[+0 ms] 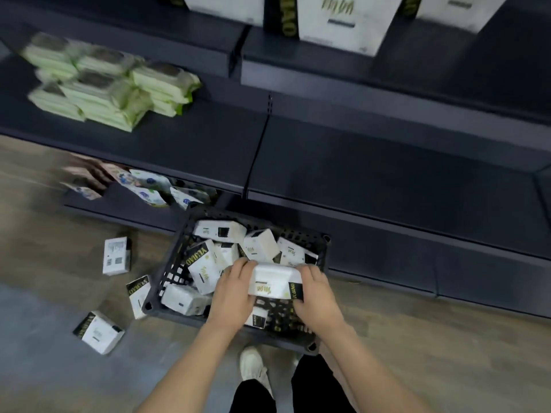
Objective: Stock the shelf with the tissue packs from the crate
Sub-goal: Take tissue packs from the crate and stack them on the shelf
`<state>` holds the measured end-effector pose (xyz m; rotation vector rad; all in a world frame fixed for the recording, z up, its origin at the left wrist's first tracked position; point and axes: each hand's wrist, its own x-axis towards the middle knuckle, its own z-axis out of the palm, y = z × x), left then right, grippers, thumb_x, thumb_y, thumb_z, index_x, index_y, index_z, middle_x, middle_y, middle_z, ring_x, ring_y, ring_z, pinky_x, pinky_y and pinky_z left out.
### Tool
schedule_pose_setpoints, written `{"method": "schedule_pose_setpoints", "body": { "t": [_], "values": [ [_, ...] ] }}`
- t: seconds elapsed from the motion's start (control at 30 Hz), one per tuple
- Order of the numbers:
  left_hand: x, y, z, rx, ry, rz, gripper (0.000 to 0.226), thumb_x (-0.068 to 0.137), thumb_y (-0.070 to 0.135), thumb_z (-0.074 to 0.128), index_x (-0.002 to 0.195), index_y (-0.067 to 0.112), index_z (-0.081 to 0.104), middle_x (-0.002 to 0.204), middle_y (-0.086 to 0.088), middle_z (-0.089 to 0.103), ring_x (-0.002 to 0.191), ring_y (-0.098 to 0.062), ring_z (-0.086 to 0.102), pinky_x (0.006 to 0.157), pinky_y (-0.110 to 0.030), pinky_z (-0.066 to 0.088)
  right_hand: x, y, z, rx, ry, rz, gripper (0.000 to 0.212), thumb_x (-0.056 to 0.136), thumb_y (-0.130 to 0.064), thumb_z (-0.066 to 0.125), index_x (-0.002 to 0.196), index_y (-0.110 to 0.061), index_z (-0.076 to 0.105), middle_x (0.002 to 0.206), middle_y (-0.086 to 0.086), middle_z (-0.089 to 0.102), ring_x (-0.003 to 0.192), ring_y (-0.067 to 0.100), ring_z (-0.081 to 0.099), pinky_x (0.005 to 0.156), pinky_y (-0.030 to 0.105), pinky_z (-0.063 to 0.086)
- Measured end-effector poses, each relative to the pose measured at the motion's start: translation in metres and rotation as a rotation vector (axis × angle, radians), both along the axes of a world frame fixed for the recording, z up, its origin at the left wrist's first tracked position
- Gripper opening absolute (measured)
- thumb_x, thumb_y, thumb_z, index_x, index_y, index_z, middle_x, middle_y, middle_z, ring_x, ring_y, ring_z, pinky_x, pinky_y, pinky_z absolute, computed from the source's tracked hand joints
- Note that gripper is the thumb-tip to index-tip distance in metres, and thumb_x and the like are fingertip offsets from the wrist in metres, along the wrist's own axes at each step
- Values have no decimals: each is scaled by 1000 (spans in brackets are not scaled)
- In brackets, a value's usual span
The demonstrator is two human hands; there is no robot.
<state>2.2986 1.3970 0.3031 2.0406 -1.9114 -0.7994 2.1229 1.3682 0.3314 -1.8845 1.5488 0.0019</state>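
Legs in black trousers and a white shoe (252,366) are showing at the bottom edge, standing on the wood-patterned floor (432,353) just behind a black perforated crate (176,265). Both forearms are reaching forward over the crate's near side. The left hand (235,293) is gripping the left end of a white tissue pack (275,281), its fingers curling over the pack's top edge, while the right hand (317,296) is clasping the right end, fingers wrapped over the black-and-gold printed side; the fingers of each hand are lying close together rather than spread. That pack is being held just above the crate's interior, between the two hands. More white tissue packs (259,244) are lying jumbled inside the crate, some flat and some tilted on edge. To the left of the crate, three loose packs (100,332) are lying on the floor, one of them leaning against the crate's outer wall. Beyond the crate, the dark shelf unit (372,186) is rising in tiers: floral-printed packets (149,189) are sitting on the lowest tier at left, and stacked green-and-white packs (110,84) are sitting on the tier above, blurred. Farthest away, along the top edge, large white boxes (343,22) with gold lettering are standing on a higher tier.
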Motion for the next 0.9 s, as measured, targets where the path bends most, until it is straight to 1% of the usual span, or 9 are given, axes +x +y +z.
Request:
{"method": "schedule_pose_setpoints", "body": {
  "t": [0.07, 0.2, 0.37, 0.5, 0.6, 0.67, 0.77, 0.83, 0.9],
  "values": [
    [1, -4, 20, -34, 76, 50, 62, 80, 7, 68, 136, 12, 43, 140, -4, 38, 119, -25, 45, 101, -35, 39, 0, -7, 23, -58, -23, 2, 64, 76, 3, 52, 136, -14, 36, 133, 3, 38, 122, 22, 35, 103, 25, 31],
    [-1, -16, 63, -155, 168, 76, 63, 78, 6, 70, 135, 11, 44, 136, -2, 39, 120, -18, 43, 100, -34, 42, -3, -20, 69, -168, -44, -7, 64, 77, 1, 54, 137, -15, 36, 133, 3, 37, 121, 23, 35, 101, 26, 31],
    [-7, -35, 117, -279, 176, 19, 63, 83, 11, 68, 139, 18, 40, 140, 7, 32, 125, -14, 35, 103, -29, 37, -18, -29, 124, -280, -92, -57, 62, 79, -2, 57, 136, -18, 37, 132, -1, 37, 122, 19, 37, 99, 25, 34],
    [-16, -47, 161, -407, 141, -45, 62, 83, 14, 68, 138, 20, 40, 137, 8, 34, 117, -15, 38, 92, -22, 37, -35, -35, 166, -381, -113, -75, 61, 80, -5, 58, 135, -21, 38, 132, -4, 37, 120, 17, 37, 95, 21, 32],
    [-26, -55, 193, -479, 138, -70, 62, 83, 13, 68, 137, 22, 41, 135, 10, 35, 115, -14, 37, 88, -19, 33, -49, -39, 195, -464, -96, -98, 65, 82, -10, 61, 140, -24, 33, 138, -6, 34, 126, 15, 30, 97, 19, 31],
    [-32, -63, 212, -524, 134, -87, 63, 83, 13, 70, 137, 23, 41, 135, 11, 35, 115, -13, 36, 89, -19, 32, -60, -43, 212, -511, -80, -140, 74, 83, -15, 65, 145, -23, 26, 144, -6, 29, 132, 14, 23, 101, 22, 30],
    [-40, -79, 238, -591, 95, -122, 64, 81, 15, 72, 137, 22, 42, 135, 9, 37, 114, -15, 37, 89, -20, 33, -82, -53, 233, -560, -12, -226, 83, 83, -17, 67, 149, -20, 16, 149, -2, 23, 136, 18, 19, 107, 30, 31],
    [-46, -92, 257, -633, 66, -130, 64, 79, 17, 73, 137, 20, 44, 135, 6, 39, 114, -18, 40, 88, -22, 34, -101, -63, 246, -588, 43, -290, 83, 85, -15, 65, 149, -18, 13, 150, 2, 22, 137, 21, 18, 107, 33, 32],
    [-54, -105, 277, -689, 44, -133, 65, 77, 17, 75, 135, 18, 46, 134, 3, 42, 114, -21, 44, 86, -24, 35, -120, -75, 258, -614, 65, -360, 77, 87, -12, 61, 149, -16, 16, 150, 5, 24, 137, 23, 19, 105, 34, 31]
  ]
}}
